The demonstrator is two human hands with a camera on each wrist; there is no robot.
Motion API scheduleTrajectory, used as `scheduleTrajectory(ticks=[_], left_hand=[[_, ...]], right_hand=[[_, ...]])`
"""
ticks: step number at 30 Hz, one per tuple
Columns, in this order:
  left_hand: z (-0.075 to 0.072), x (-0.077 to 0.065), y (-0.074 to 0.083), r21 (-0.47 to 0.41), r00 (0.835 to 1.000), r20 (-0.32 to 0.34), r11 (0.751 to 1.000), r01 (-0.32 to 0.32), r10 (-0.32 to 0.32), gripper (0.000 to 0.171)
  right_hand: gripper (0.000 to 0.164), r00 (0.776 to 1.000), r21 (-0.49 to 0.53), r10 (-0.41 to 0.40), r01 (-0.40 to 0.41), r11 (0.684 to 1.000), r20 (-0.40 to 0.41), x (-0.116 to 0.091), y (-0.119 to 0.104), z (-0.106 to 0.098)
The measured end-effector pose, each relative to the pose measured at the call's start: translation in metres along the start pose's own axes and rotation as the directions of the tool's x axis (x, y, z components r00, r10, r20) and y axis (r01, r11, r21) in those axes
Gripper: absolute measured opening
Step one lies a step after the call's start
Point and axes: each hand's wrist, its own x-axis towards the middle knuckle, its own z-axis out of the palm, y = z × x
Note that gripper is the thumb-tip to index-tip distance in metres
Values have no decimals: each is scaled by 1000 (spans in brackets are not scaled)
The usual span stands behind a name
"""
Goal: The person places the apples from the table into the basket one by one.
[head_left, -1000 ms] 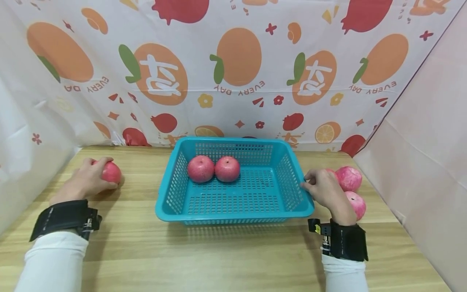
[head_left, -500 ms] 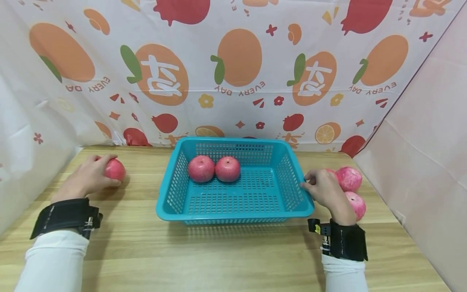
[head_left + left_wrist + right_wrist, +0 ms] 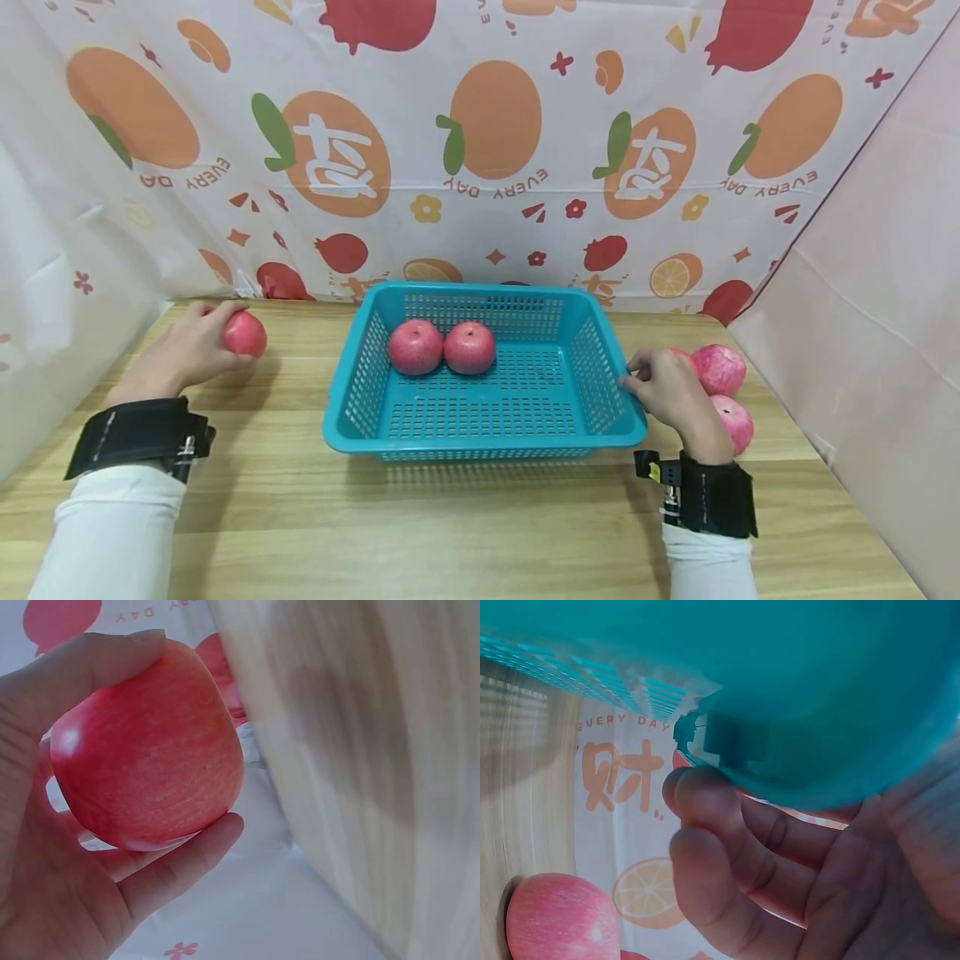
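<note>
My left hand (image 3: 189,350) grips a red apple (image 3: 246,335) on the left side of the table. In the left wrist view, the thumb lies over this apple (image 3: 154,750) and the fingers curve beneath it, with a shadow on the wood apart from it. Farther right, a teal plastic basket (image 3: 480,444) with slotted walls holds two apples (image 3: 415,347) side by side in its left half. At the basket's right end, my right hand (image 3: 670,393) holds the rim. The right wrist view has its curled fingers (image 3: 705,795) at the rim's edge.
Several apples (image 3: 718,369) sit right of the right hand, one partly hidden behind it. A fruit-print cloth (image 3: 480,225) hangs at the wooden table's (image 3: 480,533) back edge. Pale sheets (image 3: 877,275) stand along both sides.
My left hand has moved a little to the right and up in the head view, carrying the apple with it. The right hand and the basket stay in place.
</note>
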Motion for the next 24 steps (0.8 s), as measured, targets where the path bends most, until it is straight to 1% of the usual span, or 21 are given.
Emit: scheduleTrajectory(ticks=[5, 8, 16, 20, 24], left_hand=[[-5, 3, 7, 11, 1000, -25, 1000, -17, 17, 80], [-9, 4, 11, 4, 1000, -22, 1000, -14, 14, 80], [-14, 5, 24, 31, 1000, -13, 999, 10, -9, 80], [-15, 5, 30, 33, 1000, -18, 999, 11, -10, 77], [-16, 7, 35, 33, 999, -32, 999, -3, 4, 77]], right_hand=[[18, 1000, 4, 2, -2, 1000, -1, 0, 1, 0], [18, 1000, 11, -3, 3, 1000, 3, 0, 0, 0], [18, 1000, 27, 8, -9, 1000, 14, -1, 0, 0], [18, 1000, 26, 9, -10, 1000, 16, -1, 0, 1], [18, 1000, 23, 5, -6, 1000, 12, -1, 1, 1]])
